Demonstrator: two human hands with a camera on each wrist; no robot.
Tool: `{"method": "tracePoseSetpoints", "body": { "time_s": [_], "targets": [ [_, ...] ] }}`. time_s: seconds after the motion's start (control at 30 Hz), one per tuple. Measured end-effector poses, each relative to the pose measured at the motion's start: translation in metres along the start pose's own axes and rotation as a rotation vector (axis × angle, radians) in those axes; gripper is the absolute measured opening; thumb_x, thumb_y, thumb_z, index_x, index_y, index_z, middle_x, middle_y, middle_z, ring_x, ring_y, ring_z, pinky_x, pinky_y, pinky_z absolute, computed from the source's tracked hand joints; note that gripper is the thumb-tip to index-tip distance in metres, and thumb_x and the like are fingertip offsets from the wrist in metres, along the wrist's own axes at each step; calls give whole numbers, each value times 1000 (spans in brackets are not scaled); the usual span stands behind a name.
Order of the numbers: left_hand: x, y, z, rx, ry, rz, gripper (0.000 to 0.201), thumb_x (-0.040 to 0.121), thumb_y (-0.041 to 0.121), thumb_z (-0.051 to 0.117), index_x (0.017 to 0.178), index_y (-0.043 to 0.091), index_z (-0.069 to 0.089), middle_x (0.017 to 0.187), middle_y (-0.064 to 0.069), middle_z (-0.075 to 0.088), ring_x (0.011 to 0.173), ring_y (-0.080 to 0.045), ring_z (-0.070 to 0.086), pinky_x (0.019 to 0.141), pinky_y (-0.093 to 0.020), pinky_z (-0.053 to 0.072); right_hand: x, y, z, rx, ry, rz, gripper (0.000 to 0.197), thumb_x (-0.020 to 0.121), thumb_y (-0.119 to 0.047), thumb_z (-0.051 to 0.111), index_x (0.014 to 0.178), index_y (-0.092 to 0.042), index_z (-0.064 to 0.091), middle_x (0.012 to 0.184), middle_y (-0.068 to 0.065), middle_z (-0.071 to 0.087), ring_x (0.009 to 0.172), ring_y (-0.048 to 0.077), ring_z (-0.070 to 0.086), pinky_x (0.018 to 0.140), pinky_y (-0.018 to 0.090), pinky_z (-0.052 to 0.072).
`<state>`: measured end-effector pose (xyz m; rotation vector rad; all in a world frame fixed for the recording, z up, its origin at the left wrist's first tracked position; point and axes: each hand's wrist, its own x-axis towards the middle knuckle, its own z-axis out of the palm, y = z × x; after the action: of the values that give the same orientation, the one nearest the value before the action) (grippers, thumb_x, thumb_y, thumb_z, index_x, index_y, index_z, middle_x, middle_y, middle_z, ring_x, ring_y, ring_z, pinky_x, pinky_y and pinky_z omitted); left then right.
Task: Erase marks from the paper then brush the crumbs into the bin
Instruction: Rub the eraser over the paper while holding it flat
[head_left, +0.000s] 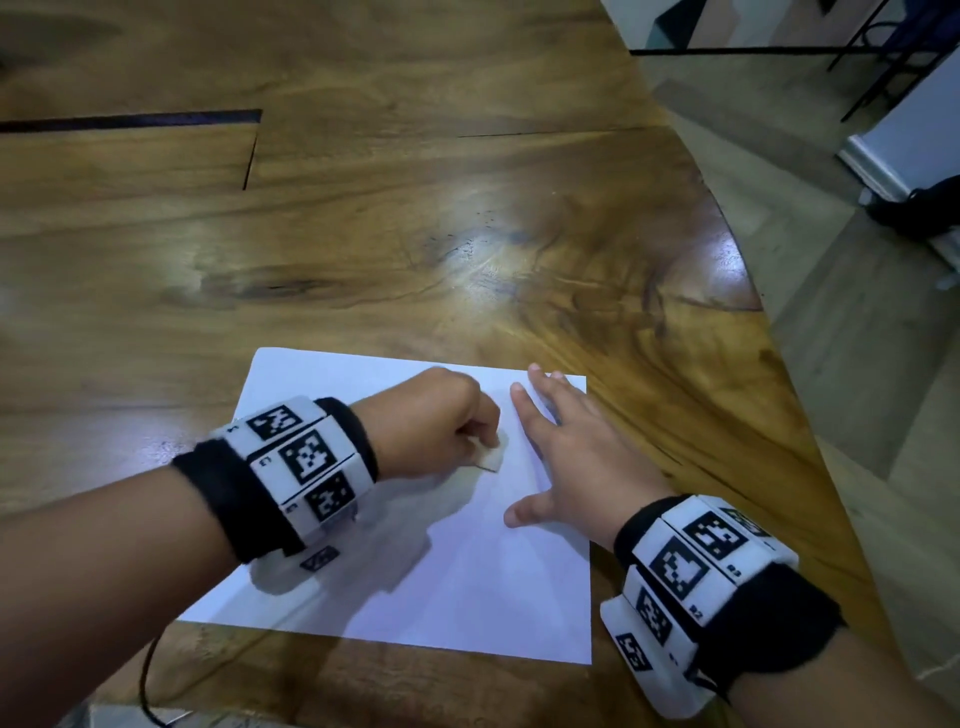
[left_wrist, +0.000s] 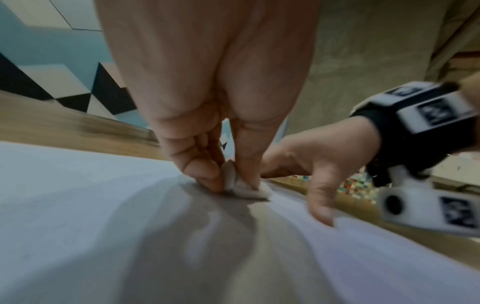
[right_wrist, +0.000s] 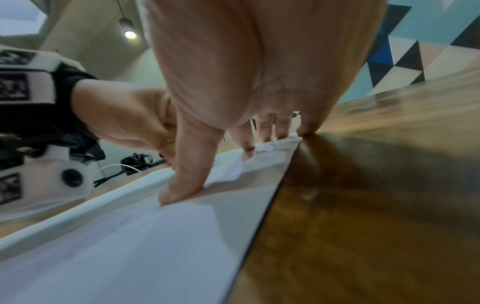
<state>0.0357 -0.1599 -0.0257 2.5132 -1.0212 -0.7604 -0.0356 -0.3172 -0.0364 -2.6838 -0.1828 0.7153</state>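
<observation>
We pinch a small, worn white eraser (head_left: 490, 458) between the curled fingers of our left hand (head_left: 427, 423), pressing it onto the white rectangular sheet of paper (head_left: 457, 582) on the glossy, grained wooden table (head_left: 363, 234). Our right hand (head_left: 563, 457) lies flat with fingers spread, pinning the sheet near its right edge. To rub well we judge short, light strokes away from the pinned side best, since thin paper buckles easily. The eraser looks soft and rounded. No marks, crumbs or bin are discernible

Glossy wooden table (head_left: 415, 218) (cracked)
</observation>
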Motion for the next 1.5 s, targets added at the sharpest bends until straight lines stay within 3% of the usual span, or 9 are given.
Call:
{"method": "tracePoseSetpoints", "body": {
  "time_s": [0.17,0.37,0.53,0.7,0.83,1.03,1.2,1.4,1.5],
  "targets": [
    [28,-6,-8,-57,298,-135,13,76,8,62,88,9,66,81,-2,50,79,-23,52,67,-22,34,1,0,1,-19,-3,9,114,73,-54,70,150,-25,-9,154,-9,-25,142,9,-21,115,25,1],
    [-6,4,10,-52,112,-22,9,81,9,56,87,10,63,84,-4,53,76,-19,48,73,-30,44,0,-1,0,9,1,25,115,72,-53,72,150,-27,-8,154,-12,-25,142,6,-20,114,24,5],
    [-10,7,17,-59,180,-58,10,81,8,54,85,12,63,83,-1,48,78,-21,50,74,-30,45,-4,6,2,-47,29,77,123,70,-59,69,149,-15,-13,153,-6,-29,141,7,-22,117,27,-7],
    [4,1,-3,-139,137,-163,11,75,10,63,85,13,68,70,2,57,64,-14,51,57,-13,37,-8,8,1,-113,-3,79,126,68,-65,66,147,-16,-18,152,-5,-32,141,7,-24,118,32,-9],
    [24,0,-8,-127,338,-204,10,76,11,63,85,9,67,74,-3,57,71,-20,50,61,-23,33,-9,6,2,-158,1,90,130,65,-70,64,147,-14,-19,152,-2,-33,141,10,-26,117,35,-12],
    [8,10,8,-81,78,3,7,80,20,64,77,13,63,72,-4,57,69,-20,49,62,-26,36,-11,6,3,-191,-4,106,132,62,-74,62,147,-14,-20,151,-3,-34,140,10,-27,115,41,-17],
    [26,1,0,-79,327,-91,9,77,9,64,86,9,67,82,-7,57,78,-24,55,65,-23,33,-11,5,3,-196,-7,112,131,64,-74,61,146,-14,-22,151,-2,-35,140,10,-28,114,42,-18],
    [2,15,12,-41,22,39,6,79,15,63,84,13,66,80,-5,58,76,-19,53,71,-29,43,-12,5,2,-179,-15,110,131,64,-73,63,146,-15,-22,151,-2,-34,140,11,-28,114,44,-18],
    [25,5,-5,-17,159,-30,14,76,9,64,90,10,67,88,-11,65,75,-19,50,65,-24,32,-12,4,1,-181,-19,114,132,63,-73,62,146,-14,-21,151,-2,-34,140,11,-28,114,44,-18]
  ]
}}
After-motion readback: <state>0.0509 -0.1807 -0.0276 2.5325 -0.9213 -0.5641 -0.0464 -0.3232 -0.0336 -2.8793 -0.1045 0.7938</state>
